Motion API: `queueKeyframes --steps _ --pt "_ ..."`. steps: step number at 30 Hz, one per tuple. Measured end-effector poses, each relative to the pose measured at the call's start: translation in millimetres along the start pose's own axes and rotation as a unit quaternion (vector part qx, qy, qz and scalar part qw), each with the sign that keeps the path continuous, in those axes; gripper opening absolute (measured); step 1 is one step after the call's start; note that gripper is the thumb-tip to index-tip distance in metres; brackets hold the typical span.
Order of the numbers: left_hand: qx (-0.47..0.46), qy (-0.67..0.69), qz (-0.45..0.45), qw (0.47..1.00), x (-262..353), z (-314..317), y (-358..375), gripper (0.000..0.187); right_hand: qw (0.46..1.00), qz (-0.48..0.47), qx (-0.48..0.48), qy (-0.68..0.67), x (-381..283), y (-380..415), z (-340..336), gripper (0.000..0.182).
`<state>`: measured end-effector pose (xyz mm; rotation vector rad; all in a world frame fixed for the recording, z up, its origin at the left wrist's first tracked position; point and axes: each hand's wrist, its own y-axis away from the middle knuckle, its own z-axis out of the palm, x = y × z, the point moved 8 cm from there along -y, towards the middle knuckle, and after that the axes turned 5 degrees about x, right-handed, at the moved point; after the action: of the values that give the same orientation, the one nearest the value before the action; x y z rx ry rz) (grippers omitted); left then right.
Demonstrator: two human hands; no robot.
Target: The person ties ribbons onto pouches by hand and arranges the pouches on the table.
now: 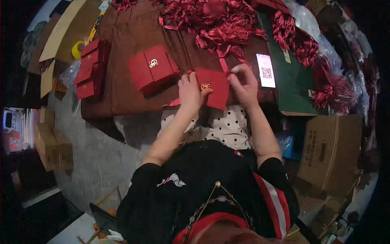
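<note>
Hands (217, 87) at table edge (122, 110)

A single head-worn camera looks steeply down and forward, close over the person's own lap and the brown cloth-covered bench (130, 89), with fisheye-curved edges.
</note>
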<state>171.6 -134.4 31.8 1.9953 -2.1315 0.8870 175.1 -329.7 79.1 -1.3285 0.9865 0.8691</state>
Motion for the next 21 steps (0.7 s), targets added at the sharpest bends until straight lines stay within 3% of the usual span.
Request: queueKeyframes --steps 1,2,4,7,9,13,16,17,19,21 --pt "-0.003 0.007 -0.016 1.0 -3 -1 0 0.083 0.999 0.022 -0.021 0.031 20 -1 12 0.014" --pt "-0.004 0.013 -0.03 0.999 -7 -3 -2 0.082 0.991 -0.065 -0.036 0.115 8 -2 29 0.016" --pt "-0.002 0.016 -0.044 0.999 -20 4 -5 0.077 0.976 -0.062 -0.071 0.199 33 1 47 0.017" --pt "0.004 0.0 -0.049 0.999 -24 -6 -5 0.065 0.964 0.015 -0.074 0.256 63 7 59 0.019" --pt "0.054 0.013 -0.004 0.998 -25 -12 -6 0.055 0.96 -0.026 -0.056 0.274 64 7 61 0.017" --pt "0.038 0.156 -0.051 0.986 -32 -9 -11 0.045 0.955 -0.036 -0.029 0.293 61 7 62 0.016" --pt "0.026 0.211 -0.074 0.974 -37 -3 -12 0.047 0.955 -0.014 -0.035 0.293 56 3 64 0.017" --pt "-0.01 0.215 -0.086 0.973 -37 0 -13 0.049 0.956 -0.099 -0.028 0.275 43 0 68 0.016" --pt "-0.058 0.224 -0.097 0.968 -37 7 -12 0.054 0.952 -0.073 -0.049 0.293 47 0 68 0.017" --pt "-0.062 0.228 -0.08 0.968 -34 8 -10 0.055 0.955 -0.107 -0.04 0.272 39 -2 70 0.015"
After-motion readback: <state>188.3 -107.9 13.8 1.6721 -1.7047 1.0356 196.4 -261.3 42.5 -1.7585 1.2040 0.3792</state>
